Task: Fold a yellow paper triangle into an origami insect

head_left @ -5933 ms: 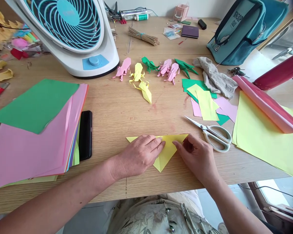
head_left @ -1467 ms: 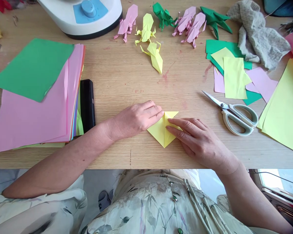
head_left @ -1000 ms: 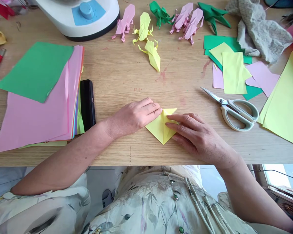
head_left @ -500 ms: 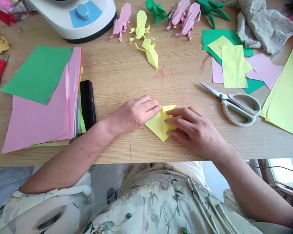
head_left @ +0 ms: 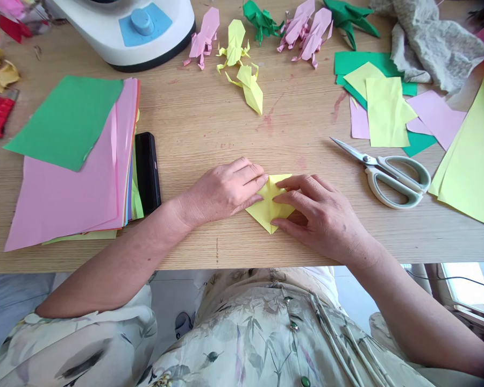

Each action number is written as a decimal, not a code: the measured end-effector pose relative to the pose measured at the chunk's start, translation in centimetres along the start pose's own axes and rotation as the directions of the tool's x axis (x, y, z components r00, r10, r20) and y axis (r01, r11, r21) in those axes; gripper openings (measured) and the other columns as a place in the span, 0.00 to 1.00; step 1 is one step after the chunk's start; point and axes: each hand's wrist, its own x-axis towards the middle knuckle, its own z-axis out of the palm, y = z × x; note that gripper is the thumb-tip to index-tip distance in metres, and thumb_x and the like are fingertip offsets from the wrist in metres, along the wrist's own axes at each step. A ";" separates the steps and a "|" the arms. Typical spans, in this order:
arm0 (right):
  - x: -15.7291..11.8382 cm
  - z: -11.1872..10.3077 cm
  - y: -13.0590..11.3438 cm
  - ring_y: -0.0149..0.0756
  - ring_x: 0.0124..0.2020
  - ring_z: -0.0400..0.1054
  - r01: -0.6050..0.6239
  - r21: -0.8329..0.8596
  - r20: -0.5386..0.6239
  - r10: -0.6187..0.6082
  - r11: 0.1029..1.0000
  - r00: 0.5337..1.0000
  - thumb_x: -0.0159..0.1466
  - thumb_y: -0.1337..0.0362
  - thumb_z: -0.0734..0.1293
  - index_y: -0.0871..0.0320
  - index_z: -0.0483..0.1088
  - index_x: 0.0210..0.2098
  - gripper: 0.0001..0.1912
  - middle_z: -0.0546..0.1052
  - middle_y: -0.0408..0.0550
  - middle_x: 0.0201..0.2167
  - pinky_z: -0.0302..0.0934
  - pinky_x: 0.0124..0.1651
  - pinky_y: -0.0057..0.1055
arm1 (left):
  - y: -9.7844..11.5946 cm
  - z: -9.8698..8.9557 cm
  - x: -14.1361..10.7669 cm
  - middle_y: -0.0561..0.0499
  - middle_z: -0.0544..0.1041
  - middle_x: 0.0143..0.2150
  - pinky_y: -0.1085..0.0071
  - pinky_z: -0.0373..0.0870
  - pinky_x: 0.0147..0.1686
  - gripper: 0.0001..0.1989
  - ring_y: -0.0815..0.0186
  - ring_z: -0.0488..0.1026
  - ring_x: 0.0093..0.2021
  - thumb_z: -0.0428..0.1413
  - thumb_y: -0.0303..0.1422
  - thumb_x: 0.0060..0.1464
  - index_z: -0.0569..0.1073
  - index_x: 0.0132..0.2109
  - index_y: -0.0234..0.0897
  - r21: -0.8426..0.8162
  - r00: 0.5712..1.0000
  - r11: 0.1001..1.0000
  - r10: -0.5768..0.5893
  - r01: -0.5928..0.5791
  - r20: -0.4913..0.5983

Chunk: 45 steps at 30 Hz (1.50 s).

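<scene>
A small piece of folded yellow paper [head_left: 266,212] lies flat near the table's front edge, its lower corner pointing toward me. A crease runs down its middle. My left hand [head_left: 229,188] grips its left side, with the fingers together at the upper edge and the thumb on its face. From the right, my right hand [head_left: 322,212] holds the paper between curled fingers and thumb, fingertips close to the centre crease. The paper's right part is hidden under that hand. To the right rest scissors [head_left: 391,174] with pale grey-green handles, blades slightly apart and pointing away to the left.
A stack of coloured paper [head_left: 68,199] is at left beside a black phone [head_left: 148,172]. Behind stand a white appliance [head_left: 137,40] and several origami animals, including a yellow one [head_left: 250,88]. Paper offcuts [head_left: 387,113], a grey cloth [head_left: 431,43] and yellow sheets [head_left: 471,166] lie at right.
My left thumb has come onto the paper's face, and my right thumb has shifted left toward the lower corner. The view has moved slightly.
</scene>
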 end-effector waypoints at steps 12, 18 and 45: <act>0.0 0.1 0.1 0.47 0.45 0.68 0.003 -0.016 0.009 -0.003 1.000 1.000 0.65 0.58 0.69 0.56 0.71 0.44 0.11 0.74 0.56 0.51 0.64 0.46 0.44 | 0.0 0.1 -0.1 0.42 0.77 0.49 0.63 0.73 0.45 0.13 0.59 0.73 0.47 0.50 0.33 0.67 0.72 0.53 0.32 -0.017 1.000 1.000 -0.012 0.012 -0.002; 0.0 -0.1 0.0 0.46 0.45 0.68 0.005 -0.043 0.009 -0.005 0.999 1.000 0.66 0.57 0.68 0.56 0.71 0.44 0.11 0.75 0.56 0.51 0.64 0.46 0.43 | 0.1 -0.1 0.0 0.42 0.77 0.48 0.63 0.74 0.44 0.14 0.58 0.73 0.46 0.49 0.34 0.68 0.71 0.53 0.30 0.043 1.000 0.999 -0.003 0.002 0.022; 0.0 0.1 -0.2 0.46 0.45 0.68 -0.003 -0.069 0.012 0.003 0.998 1.000 0.64 0.56 0.70 0.57 0.72 0.44 0.13 0.75 0.56 0.51 0.64 0.46 0.42 | 0.2 -0.1 -0.2 0.43 0.77 0.47 0.66 0.74 0.47 0.11 0.63 0.74 0.47 0.50 0.25 0.66 0.74 0.51 0.31 -0.157 0.990 0.983 -0.114 0.100 -0.088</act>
